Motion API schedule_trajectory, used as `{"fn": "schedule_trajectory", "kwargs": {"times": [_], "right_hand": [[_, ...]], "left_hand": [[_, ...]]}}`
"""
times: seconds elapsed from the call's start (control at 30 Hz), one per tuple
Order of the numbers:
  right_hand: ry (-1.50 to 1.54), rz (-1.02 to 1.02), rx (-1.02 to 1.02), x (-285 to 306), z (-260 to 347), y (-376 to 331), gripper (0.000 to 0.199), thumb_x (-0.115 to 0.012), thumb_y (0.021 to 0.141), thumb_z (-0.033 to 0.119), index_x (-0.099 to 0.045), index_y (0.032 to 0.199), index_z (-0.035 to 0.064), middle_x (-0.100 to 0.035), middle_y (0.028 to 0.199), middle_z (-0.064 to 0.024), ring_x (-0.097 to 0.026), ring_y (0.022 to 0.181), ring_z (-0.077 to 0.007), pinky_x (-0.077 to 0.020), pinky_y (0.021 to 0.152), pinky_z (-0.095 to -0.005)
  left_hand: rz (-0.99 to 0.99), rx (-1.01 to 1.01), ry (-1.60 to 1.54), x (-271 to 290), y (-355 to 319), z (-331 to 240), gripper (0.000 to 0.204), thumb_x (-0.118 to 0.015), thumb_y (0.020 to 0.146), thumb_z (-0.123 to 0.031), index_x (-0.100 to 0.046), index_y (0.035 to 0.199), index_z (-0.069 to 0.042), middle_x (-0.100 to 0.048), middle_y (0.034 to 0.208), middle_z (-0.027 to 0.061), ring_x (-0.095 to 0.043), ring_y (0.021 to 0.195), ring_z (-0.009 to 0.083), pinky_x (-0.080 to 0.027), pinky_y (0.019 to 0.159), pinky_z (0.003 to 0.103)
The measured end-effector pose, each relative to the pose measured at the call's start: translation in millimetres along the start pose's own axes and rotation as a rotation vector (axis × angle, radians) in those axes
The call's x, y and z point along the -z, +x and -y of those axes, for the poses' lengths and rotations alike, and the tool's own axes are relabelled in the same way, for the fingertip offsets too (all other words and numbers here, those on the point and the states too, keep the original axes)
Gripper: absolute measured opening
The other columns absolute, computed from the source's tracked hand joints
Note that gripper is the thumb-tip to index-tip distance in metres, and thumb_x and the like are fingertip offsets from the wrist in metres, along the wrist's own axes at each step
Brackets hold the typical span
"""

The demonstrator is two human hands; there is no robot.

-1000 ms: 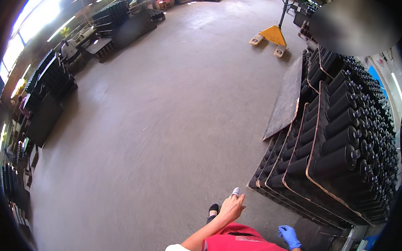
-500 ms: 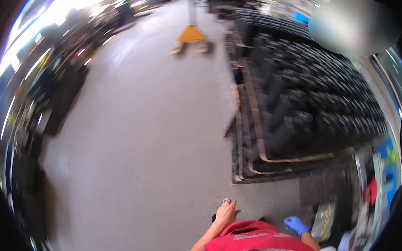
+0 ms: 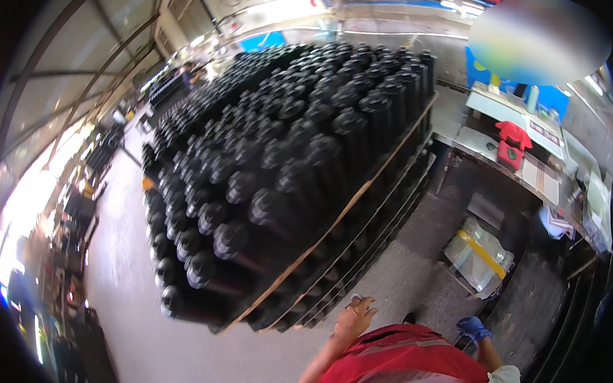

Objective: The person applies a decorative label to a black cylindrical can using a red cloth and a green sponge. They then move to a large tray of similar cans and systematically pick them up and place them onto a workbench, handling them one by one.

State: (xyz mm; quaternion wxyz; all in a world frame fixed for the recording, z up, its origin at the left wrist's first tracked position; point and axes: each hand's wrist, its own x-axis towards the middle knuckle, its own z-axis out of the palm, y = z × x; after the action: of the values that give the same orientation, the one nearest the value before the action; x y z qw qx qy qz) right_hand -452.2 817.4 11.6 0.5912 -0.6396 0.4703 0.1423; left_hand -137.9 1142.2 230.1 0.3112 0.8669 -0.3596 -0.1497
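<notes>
Far to the left of the fingers runs the grey floor (image 3: 118,279), lined with dark racks (image 3: 80,209) along its bright edge. Just ahead of the left hand (image 3: 353,318) rises a stacked pallet load of black bottles (image 3: 280,170), tier on tier with thin boards (image 3: 361,194) between. The left hand is bare; its fingers (image 3: 363,305) curl loosely around a small pale object (image 3: 354,300) that I cannot identify, near the stack's lower corner but not touching it. To the right, the gloved right hand (image 3: 473,328) hangs beside the red vest (image 3: 408,364); its fingers look bunched, holding nothing I can make out. Beyond them lie a clear bag (image 3: 478,254) and a cluttered bench (image 3: 520,149). A careless brush against that corner could shift a tier and topple bottles; the loose hold could drop the object.
</notes>
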Motion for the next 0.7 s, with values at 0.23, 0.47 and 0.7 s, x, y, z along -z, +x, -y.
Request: {"fn": "schedule_trajectory", "kwargs": {"times": [0.23,0.47,0.7], "right_hand": [[0.517,-0.13,-0.003,89,63,56,0.023,-0.067,0.085,0.018,-0.064,0.096,-0.0029,-0.066,0.079,-0.0136,-0.065,0.057,-0.0238,-0.0535,0.053,-0.0331],[0.677,0.04,0.258,157,224,130,0.029,-0.065,0.088,0.018,-0.063,0.108,-0.0024,-0.067,0.087,-0.011,-0.066,0.073,-0.0187,-0.0555,0.066,-0.0305],[0.636,-0.028,0.752,287,465,106,0.031,-0.066,0.084,0.022,-0.063,0.104,-0.0016,-0.065,0.09,-0.0079,-0.062,0.081,-0.0155,-0.0516,0.076,-0.0285]], "left_hand": [[0.107,-0.196,0.158,-12,148,-96,0.031,-0.061,0.087,-0.031,-0.058,0.113,-0.013,-0.063,0.088,0.0181,-0.063,0.082,0.0383,-0.052,0.069,0.043],[0.06,-0.271,0.171,-2,282,-112,0.031,-0.063,0.086,-0.032,-0.06,0.112,-0.015,-0.062,0.084,0.0166,-0.063,0.078,0.036,-0.051,0.066,0.04],[0.076,-0.445,-0.163,34,411,-174,0.032,-0.068,0.083,-0.018,-0.06,0.113,-0.011,-0.062,0.086,0.0144,-0.062,0.074,0.0305,-0.051,0.066,0.038]]}}
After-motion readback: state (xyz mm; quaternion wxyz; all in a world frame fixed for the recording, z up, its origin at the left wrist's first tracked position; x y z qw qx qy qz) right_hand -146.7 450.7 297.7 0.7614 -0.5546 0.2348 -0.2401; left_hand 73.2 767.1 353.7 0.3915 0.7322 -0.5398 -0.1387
